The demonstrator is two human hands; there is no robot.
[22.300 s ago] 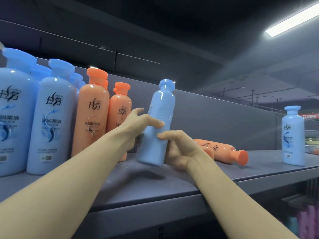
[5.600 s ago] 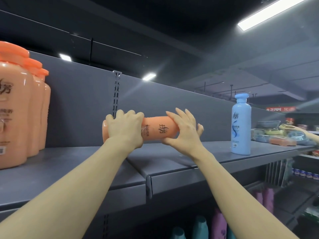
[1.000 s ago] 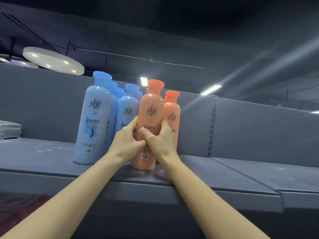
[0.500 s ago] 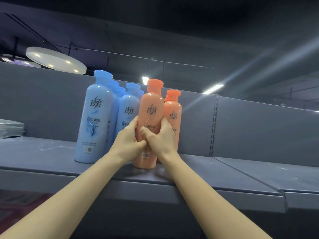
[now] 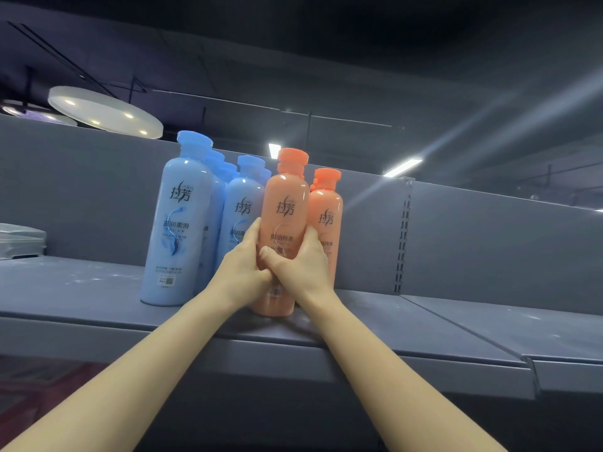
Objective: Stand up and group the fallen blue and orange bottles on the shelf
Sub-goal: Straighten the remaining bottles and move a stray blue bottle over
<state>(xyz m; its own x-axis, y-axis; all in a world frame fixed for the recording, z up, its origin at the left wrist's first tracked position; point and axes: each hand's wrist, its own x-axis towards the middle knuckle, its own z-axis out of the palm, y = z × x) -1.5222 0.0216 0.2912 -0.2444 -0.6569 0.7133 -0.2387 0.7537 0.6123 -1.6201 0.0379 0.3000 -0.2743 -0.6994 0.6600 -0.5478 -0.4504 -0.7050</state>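
An orange bottle (image 5: 286,203) stands upright near the front of the grey shelf (image 5: 408,324). My left hand (image 5: 239,272) wraps its left side and my right hand (image 5: 301,269) its right side, thumbs meeting in front. Its base rests on the shelf. A second orange bottle (image 5: 326,210) stands just behind it to the right. To the left stands a large blue bottle (image 5: 181,230), with another blue bottle (image 5: 243,207) and several more blue ones behind. All bottles in view are upright and close together.
The shelf's grey back panel (image 5: 489,243) rises behind the bottles, with a slotted upright (image 5: 403,236) to their right. A grey tray-like object (image 5: 19,239) lies at the far left of the shelf. A round ceiling lamp (image 5: 104,112) hangs above.
Almost nothing has moved over the last second: both hands keep the same hold on the front orange bottle, which stays upright in the same spot.
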